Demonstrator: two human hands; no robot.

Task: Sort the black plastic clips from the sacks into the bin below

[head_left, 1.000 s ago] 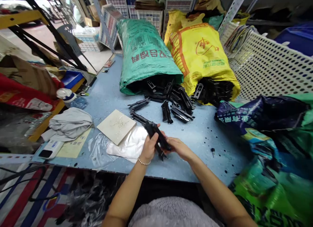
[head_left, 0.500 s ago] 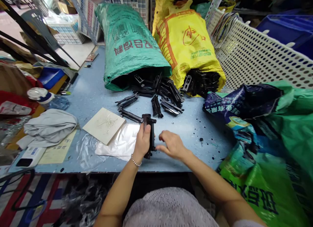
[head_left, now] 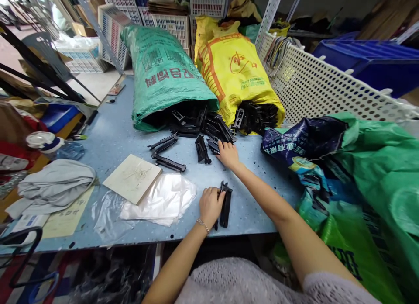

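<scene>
Crumpled dark-blue plastic sack (head_left: 303,137) bore white Chinese characters; 有限 was legible. Bright-green plastic below it (head_left: 356,247) had black characters, unread. Teal-green woven sack (head_left: 170,92) carried large red characters, yellow woven sack (head_left: 240,74) orange-red and green print. Pale-yellow paper sheet (head_left: 65,215): handwriting, illegible.

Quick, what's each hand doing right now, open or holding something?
Left hand: closed on black parts.
Right hand: touching another black part; whether it is gripped cannot be told.
</scene>
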